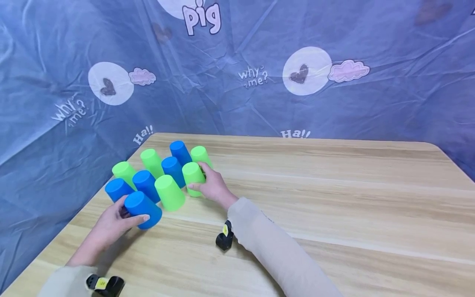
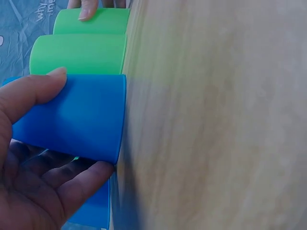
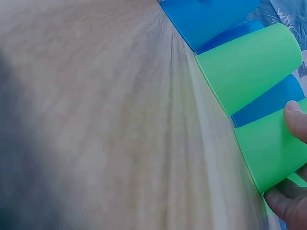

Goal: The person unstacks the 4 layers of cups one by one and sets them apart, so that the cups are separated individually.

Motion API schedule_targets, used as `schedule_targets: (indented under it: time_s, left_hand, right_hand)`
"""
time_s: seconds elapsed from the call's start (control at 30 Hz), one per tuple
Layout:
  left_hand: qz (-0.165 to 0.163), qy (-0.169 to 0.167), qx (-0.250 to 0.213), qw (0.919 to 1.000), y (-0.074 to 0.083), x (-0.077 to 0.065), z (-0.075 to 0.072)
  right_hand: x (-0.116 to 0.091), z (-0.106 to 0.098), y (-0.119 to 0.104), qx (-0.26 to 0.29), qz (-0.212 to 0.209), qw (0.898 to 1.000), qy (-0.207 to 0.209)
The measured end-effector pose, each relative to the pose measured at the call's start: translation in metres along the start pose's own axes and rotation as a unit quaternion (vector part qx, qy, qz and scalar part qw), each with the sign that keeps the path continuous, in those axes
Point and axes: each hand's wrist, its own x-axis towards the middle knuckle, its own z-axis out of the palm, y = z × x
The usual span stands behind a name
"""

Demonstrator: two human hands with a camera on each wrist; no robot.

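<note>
With thumb and fingers on opposite sides, my left hand (image 1: 111,222) grips the nearest blue cup (image 1: 142,210), which stands upside down at the front of a cluster. In the left wrist view the thumb lies across this blue cup (image 2: 76,120) and the fingertips reach its lower rim. My right hand (image 1: 216,186) holds a green cup (image 1: 193,177) on the cluster's right side, also upside down. The right wrist view shows its thumb and fingers on this green cup (image 3: 273,148). Between the two held cups stands another green cup (image 1: 169,193).
Several more upturned cups stand close behind, among them a blue cup (image 1: 146,185) and a tall green cup (image 1: 151,163). The wooden table (image 1: 334,198) extends far to the right. A blue printed cloth (image 1: 230,103) hangs behind and left of it.
</note>
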Motion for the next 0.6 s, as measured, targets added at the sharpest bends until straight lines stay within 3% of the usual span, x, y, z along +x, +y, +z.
schedule_targets:
  time_s: [0.43,0.6]
  left_hand:
    - [0.028,0.001,0.027,0.9992,0.002,0.010,0.002]
    - [0.026,-0.002,0.024,0.9994,0.001,0.009,-0.003]
  right_hand:
    - [-0.002,-0.006,0.009,-0.017,0.004,1.000,0.018]
    - [-0.005,-0.011,-0.003,-0.011,0.004,1.000,0.028]
